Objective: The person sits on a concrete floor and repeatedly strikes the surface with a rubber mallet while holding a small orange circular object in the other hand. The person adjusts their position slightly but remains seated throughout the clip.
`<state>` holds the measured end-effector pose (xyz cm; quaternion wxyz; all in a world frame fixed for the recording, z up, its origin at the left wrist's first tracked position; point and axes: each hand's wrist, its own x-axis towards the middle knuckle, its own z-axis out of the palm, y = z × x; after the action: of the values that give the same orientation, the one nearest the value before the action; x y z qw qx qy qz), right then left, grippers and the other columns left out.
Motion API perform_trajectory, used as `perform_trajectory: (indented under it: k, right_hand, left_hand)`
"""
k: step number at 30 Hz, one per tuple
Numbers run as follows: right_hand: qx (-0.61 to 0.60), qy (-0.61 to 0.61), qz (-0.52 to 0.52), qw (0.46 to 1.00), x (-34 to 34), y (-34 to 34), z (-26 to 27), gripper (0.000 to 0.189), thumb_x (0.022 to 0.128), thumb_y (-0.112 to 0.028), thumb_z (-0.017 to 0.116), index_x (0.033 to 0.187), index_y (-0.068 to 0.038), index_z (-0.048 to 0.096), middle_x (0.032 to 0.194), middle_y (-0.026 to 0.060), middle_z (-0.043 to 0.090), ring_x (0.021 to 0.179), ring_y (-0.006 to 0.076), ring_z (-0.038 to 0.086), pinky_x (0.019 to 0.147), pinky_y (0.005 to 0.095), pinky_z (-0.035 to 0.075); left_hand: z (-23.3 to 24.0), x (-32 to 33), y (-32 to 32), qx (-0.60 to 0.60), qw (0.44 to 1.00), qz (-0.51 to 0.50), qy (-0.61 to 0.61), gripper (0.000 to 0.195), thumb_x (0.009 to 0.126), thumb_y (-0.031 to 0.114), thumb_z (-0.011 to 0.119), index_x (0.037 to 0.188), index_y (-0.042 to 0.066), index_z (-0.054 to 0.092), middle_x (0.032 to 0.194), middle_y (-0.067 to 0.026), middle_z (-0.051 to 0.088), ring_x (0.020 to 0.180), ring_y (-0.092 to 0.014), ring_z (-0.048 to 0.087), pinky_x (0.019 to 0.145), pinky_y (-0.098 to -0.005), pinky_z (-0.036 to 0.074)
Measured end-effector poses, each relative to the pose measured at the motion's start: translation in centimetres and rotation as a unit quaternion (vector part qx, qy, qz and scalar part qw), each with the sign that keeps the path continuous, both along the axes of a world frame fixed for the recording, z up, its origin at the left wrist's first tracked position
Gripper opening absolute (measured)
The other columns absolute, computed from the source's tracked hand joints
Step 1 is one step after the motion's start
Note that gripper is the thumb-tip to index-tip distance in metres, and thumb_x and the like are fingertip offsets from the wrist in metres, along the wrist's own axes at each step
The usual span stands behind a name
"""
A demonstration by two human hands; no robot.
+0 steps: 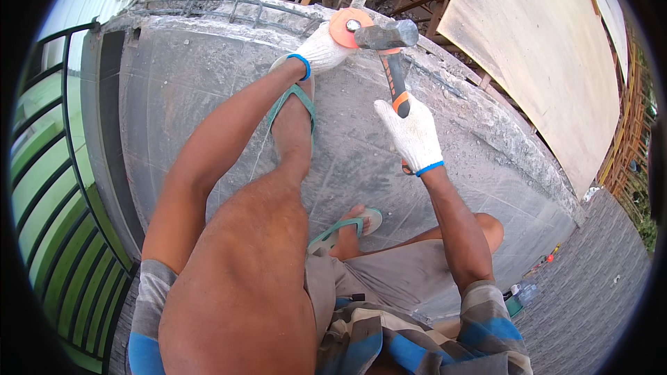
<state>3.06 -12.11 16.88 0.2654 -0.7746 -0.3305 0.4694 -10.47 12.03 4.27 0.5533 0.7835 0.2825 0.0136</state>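
Observation:
My left hand (324, 51), in a white knit glove with a blue cuff, is closed around a chisel under its round orange hand guard (340, 25). The chisel's metal striking end (353, 25) shows at the middle of the guard; its shaft and tip are hidden. In a matching glove, my right hand (412, 133) grips a club hammer (388, 35) by its black and orange handle. The hammer's head appears right beside the striking end; whether they touch, I cannot tell. Beneath both lies the broken concrete edge (292, 36) of a grey slab.
Bare rebar (224, 8) runs along the chipped edge. Beyond it are timber and rubble, with a plywood sheet (536, 57) at right. A black metal railing (68, 114) stands at left. My sandalled feet rest on the dusty tiled slab (182, 104). A plastic bottle (527, 293) is at lower right.

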Motion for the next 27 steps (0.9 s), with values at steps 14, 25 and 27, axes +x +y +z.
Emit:
perform_trajectory:
  k: [14, 25, 27]
  right_hand:
    - [0.501, -0.205, -0.145, 0.828, 11.9, 8.1, 17.5, 0.021, 0.108, -0.025, 0.068, 0.106, -0.003, 0.069, 0.074, 0.0031, 0.063, 0.068, 0.0181, 0.065, 0.069, 0.0339, 0.058]
    - [0.037, -0.112, -0.094, 0.989, -1.5, 3.1, 4.0, 0.035, 0.096, -0.035, 0.081, 0.108, -0.004, 0.072, 0.086, 0.0224, 0.074, 0.084, 0.0365, 0.078, 0.074, 0.0439, 0.058]
    - [0.054, -0.203, -0.055, 0.976, -0.4, 2.9, 6.0, 0.031, 0.096, -0.032, 0.082, 0.106, -0.004, 0.074, 0.083, 0.016, 0.074, 0.075, 0.0262, 0.074, 0.071, 0.0387, 0.057]
  left_hand:
    - [-0.7, -0.3, -1.3, 0.086, 0.995, 0.034, -0.039, 0.034, 0.099, 0.023, 0.067, 0.127, 0.003, 0.067, 0.12, -0.0222, 0.075, 0.116, -0.043, 0.069, 0.097, -0.0444, 0.055]
    - [0.7, -0.1, -1.7, 0.119, 0.987, 0.036, -0.106, 0.04, 0.101, 0.024, 0.066, 0.136, 0.007, 0.061, 0.132, -0.0239, 0.069, 0.123, -0.044, 0.065, 0.102, -0.0469, 0.053]
    - [1.0, -0.1, -1.4, 0.07, 0.996, -0.02, 0.045, 0.041, 0.101, 0.026, 0.067, 0.135, 0.004, 0.062, 0.137, -0.0213, 0.067, 0.128, -0.041, 0.063, 0.108, -0.0453, 0.05]
